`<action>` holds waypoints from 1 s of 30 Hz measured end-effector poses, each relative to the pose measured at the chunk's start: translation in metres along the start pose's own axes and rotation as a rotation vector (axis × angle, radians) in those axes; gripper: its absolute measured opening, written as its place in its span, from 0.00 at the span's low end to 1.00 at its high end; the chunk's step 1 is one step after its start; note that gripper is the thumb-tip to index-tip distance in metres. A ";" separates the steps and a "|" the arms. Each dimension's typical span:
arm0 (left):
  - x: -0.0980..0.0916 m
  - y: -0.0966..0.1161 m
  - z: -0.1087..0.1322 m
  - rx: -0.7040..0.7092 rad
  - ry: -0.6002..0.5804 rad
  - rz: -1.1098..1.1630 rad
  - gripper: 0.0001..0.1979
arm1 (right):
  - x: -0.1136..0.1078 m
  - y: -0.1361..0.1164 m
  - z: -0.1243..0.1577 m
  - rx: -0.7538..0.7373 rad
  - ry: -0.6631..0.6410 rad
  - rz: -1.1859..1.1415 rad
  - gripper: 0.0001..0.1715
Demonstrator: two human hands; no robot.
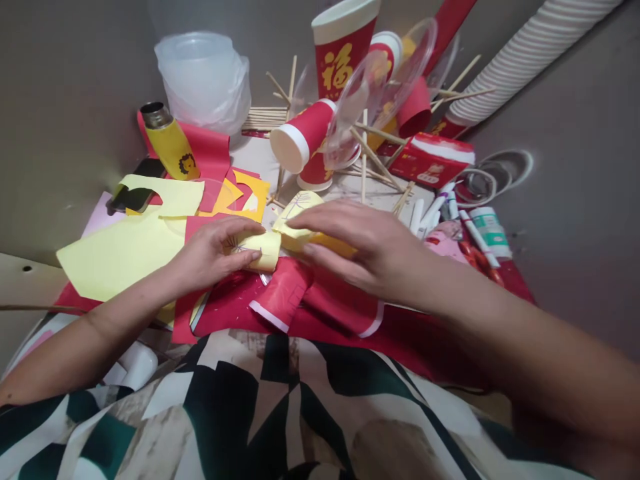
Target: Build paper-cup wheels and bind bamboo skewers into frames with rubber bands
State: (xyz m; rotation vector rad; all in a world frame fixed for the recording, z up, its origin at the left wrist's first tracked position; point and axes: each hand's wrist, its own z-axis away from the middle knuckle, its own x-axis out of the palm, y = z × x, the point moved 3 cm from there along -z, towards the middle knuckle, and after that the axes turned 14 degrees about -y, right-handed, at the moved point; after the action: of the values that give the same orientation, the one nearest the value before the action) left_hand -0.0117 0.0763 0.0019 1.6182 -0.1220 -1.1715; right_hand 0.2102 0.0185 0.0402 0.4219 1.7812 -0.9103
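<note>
In the head view my left hand (220,247) pinches a curled piece of pale yellow paper (271,252) with dark drawn lines, between thumb and fingers. My right hand (355,243) has its fingers closed around a second curved yellow paper part (303,200) that also bears drawn lines. Both parts meet at the middle; whether they are one sheet or two I cannot tell. Just below them lie a red paper cup (283,293) and another red cup (345,307), both tipped with white rims toward me.
Behind stands a structure of red cups (345,63), clear plastic lids (357,110) and wooden sticks (367,157). Left are a yellow bottle (170,143), cut yellow paper (120,257) and a bagged plastic tub (203,80). Right are a red tissue pack (433,160), markers (477,237) and a white hose (530,60).
</note>
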 end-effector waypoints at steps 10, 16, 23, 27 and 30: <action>0.004 -0.016 0.002 0.007 0.057 0.186 0.21 | 0.031 0.009 -0.066 0.134 -0.428 0.092 0.33; -0.010 -0.013 0.035 -0.151 0.418 0.283 0.12 | 0.035 0.018 -0.061 0.148 -0.402 0.118 0.35; 0.042 -0.022 0.051 -0.437 0.030 0.952 0.08 | 0.039 0.027 -0.054 0.115 -0.274 -0.035 0.36; 0.062 -0.023 0.040 -0.559 0.005 1.128 0.06 | 0.039 0.030 -0.054 0.111 -0.245 -0.051 0.37; 0.063 -0.020 0.030 -0.561 0.071 1.167 0.04 | 0.038 0.032 -0.055 0.130 -0.230 -0.064 0.36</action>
State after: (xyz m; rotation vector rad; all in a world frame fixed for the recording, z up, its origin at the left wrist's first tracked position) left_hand -0.0110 0.0263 -0.0509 0.8130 -0.5510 -0.1887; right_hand 0.1812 0.0754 0.0029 0.3294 1.5383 -1.0799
